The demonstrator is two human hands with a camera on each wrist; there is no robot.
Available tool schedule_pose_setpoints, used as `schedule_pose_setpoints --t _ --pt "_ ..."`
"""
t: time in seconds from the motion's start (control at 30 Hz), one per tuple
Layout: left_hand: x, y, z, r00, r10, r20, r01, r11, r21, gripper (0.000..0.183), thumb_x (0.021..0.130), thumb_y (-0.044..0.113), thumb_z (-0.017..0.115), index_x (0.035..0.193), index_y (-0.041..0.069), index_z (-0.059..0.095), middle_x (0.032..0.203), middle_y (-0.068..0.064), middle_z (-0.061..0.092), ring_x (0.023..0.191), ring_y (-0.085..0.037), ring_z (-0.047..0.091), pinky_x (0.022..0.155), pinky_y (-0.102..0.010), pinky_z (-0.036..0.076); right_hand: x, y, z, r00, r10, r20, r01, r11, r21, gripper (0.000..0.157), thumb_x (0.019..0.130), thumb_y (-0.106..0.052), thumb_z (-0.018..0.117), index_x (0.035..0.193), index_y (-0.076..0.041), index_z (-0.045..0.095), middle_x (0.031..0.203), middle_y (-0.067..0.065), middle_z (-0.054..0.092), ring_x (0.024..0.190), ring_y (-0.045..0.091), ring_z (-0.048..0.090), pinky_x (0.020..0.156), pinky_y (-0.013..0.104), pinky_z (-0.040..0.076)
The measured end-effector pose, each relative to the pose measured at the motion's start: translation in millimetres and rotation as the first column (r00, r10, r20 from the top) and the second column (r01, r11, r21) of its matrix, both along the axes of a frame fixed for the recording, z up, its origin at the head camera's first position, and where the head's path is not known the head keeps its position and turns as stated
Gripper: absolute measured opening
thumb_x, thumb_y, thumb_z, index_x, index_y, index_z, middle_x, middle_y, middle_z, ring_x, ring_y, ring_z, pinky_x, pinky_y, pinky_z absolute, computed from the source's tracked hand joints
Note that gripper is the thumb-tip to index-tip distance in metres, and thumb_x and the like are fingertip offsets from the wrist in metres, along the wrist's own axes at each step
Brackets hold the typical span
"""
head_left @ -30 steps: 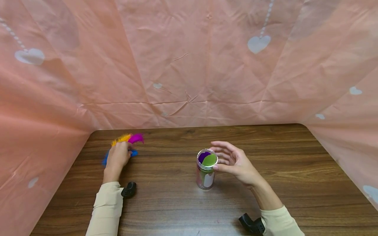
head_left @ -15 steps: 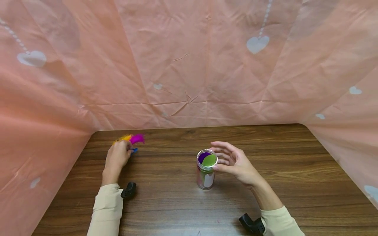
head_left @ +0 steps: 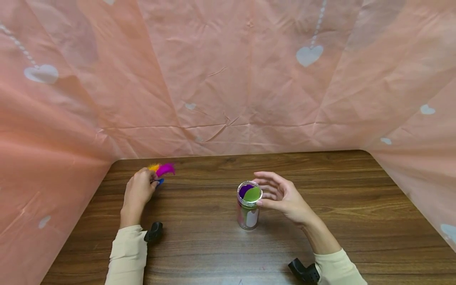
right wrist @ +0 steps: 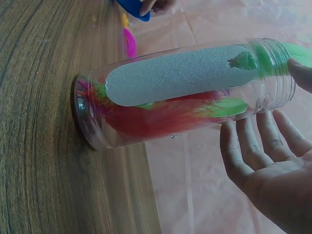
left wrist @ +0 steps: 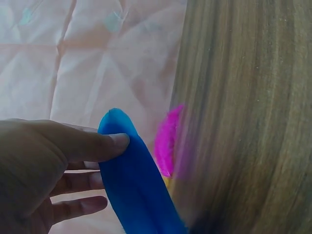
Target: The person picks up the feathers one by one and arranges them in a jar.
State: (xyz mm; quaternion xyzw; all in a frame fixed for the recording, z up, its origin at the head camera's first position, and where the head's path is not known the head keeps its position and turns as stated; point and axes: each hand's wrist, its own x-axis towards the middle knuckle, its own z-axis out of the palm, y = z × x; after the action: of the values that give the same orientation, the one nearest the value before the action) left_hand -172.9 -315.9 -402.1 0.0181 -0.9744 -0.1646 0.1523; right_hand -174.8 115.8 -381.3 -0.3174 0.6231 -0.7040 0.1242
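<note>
My left hand (head_left: 137, 192) pinches a blue feather (left wrist: 134, 183) between thumb and fingers, at the far left of the table. Just beyond it lie a magenta feather (head_left: 166, 169) and an orange-yellow feather (head_left: 154, 167), the latter partly hidden by the hand. A clear, lidless jar (head_left: 247, 219) stands upright near the middle. My right hand (head_left: 286, 198) holds it by the neck, thumb at the near side of the rim and fingers round the far side. Inside the jar, red feathers (right wrist: 151, 117) show beside green and purple ones. A pale label (right wrist: 180, 75) covers part of its wall.
The wooden table (head_left: 199, 245) meets a pink hanging cloth (head_left: 228, 99) with pale hearts at the back and both sides. Black camera mounts (head_left: 154, 232) sit at both wrists.
My left hand has drawn slightly left and toward me, lifting the blue feather away from the magenta and orange-yellow ones. My right hand and the jar stay in place.
</note>
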Motion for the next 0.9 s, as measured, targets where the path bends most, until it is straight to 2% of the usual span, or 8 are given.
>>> schedule_pose_setpoints --t 0.27,0.5,0.73,0.9 --pt "1.8 1 8.5 0.999 0.023 -0.026 -0.023 1.000 0.001 0.012 0.086 0.000 0.078 0.083 0.001 0.067 0.080 -0.015 0.066 0.074 -0.037 0.065 0.068 -0.059 0.052 0.2 0 -0.1 1.000 0.000 0.001 0.000 1.000 -0.002 0.059 0.088 0.010 0.074 0.142 -0.007 0.055 0.129 0.004 0.066 0.115 0.015 0.067 0.098 0.030 0.056" --pt "2.0 5 16.0 0.994 0.019 -0.110 -0.017 1.000 0.021 0.007 0.089 0.002 0.076 0.090 -0.001 0.070 0.083 -0.018 0.070 0.076 -0.038 0.067 0.067 -0.059 0.053 -0.4 -1 0.3 1.000 -0.008 -0.001 0.008 1.000 0.004 0.059 0.088 0.009 0.074 0.142 -0.005 0.055 0.129 0.003 0.066 0.115 0.015 0.067 0.098 0.030 0.056" --pt "3.4 11 22.5 0.978 0.015 -0.206 0.006 0.995 0.098 0.007 0.092 0.003 0.076 0.094 -0.001 0.071 0.090 -0.021 0.073 0.082 -0.040 0.070 0.071 -0.059 0.056 -0.2 -2 1.0 1.000 -0.004 -0.006 0.004 1.000 -0.001 0.059 0.089 0.009 0.074 0.142 -0.007 0.055 0.129 0.004 0.066 0.115 0.014 0.067 0.098 0.030 0.056" --pt "3.2 14 23.8 0.960 -0.022 -0.277 0.066 0.987 0.148 0.008 0.089 -0.001 0.078 0.095 -0.002 0.073 0.090 -0.020 0.073 0.082 -0.039 0.070 0.074 -0.057 0.056 0.3 -2 0.8 1.000 0.001 -0.007 -0.001 1.000 -0.010 0.059 0.088 0.011 0.073 0.142 -0.008 0.056 0.129 0.004 0.066 0.115 0.014 0.067 0.097 0.029 0.056"
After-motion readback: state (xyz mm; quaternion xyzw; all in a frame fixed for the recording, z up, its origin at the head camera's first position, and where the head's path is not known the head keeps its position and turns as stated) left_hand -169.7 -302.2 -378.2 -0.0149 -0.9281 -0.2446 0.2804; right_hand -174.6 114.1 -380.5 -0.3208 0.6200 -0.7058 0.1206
